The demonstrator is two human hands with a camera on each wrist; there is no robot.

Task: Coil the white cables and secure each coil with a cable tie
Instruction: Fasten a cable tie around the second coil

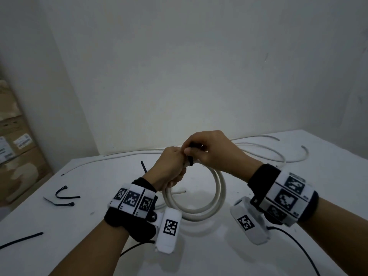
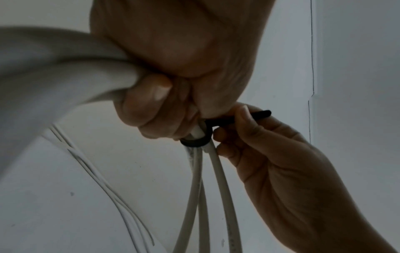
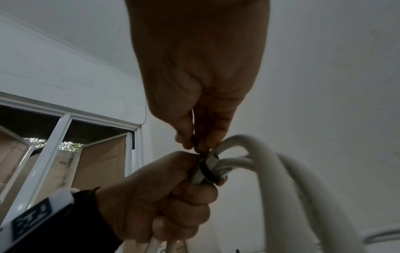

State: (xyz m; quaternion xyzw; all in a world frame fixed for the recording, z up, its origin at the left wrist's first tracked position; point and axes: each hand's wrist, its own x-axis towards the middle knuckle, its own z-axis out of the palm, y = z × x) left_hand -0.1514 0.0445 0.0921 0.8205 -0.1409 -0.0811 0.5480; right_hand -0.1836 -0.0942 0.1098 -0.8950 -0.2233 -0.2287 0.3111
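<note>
A coil of white cable (image 1: pixel 217 198) is held upright over the white table (image 1: pixel 99 246). My left hand (image 1: pixel 171 170) grips the coil's gathered strands at the top, fingers curled round them (image 3: pixel 173 202). A black cable tie (image 1: pixel 190 160) loops round those strands just beside that fist; the loop (image 2: pixel 195 141) (image 3: pixel 206 171) is snug on the cables. My right hand (image 1: pixel 211 150) pinches the tie's free tail (image 2: pixel 249 116) between thumb and fingers, right against the loop.
More loose white cable (image 1: pixel 264 154) lies across the back of the table. Spare black cable ties (image 1: pixel 63 194) lie on the left, one more (image 1: pixel 22 239) at the near left edge. Cardboard boxes (image 1: pixel 14 148) stand at far left.
</note>
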